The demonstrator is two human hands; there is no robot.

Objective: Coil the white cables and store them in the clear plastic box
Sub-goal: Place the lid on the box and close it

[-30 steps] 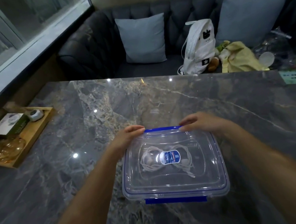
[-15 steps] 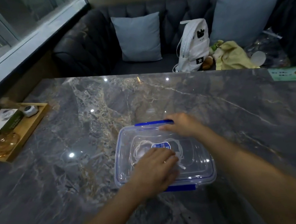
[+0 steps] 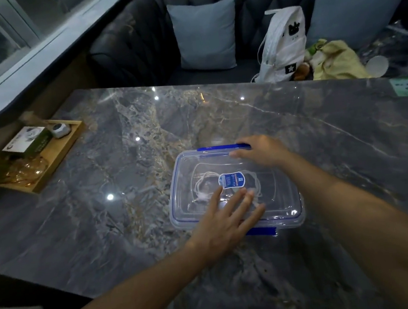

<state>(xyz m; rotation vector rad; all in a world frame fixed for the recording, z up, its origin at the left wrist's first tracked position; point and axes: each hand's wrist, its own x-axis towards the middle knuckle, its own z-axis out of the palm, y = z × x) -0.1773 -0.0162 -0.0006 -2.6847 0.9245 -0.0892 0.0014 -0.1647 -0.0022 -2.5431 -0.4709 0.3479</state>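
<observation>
The white cables (image 3: pixel 202 188) lie coiled inside the clear plastic box (image 3: pixel 186 207) on the marble table (image 3: pixel 126 187), under its lid (image 3: pixel 273 197). The left hand (image 3: pixel 226 218) lies flat and open on the lid, holding nothing, while the right hand (image 3: pixel 263 152) presses the far edge by the blue clasp (image 3: pixel 218 147). This looks like the closing step; next both clasps need snapping down, the near clasp (image 3: pixel 264 231) included.

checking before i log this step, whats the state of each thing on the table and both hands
clear plastic box: lid on, flat on the table
white cables: coiled inside the box
far blue latch: under right fingertips, locked or not unclear
near blue latch: partly hidden, unclear
left hand: open, flat on the lid
right hand: open, fingers on the lid's far edge
wooden tray: holding small items
</observation>
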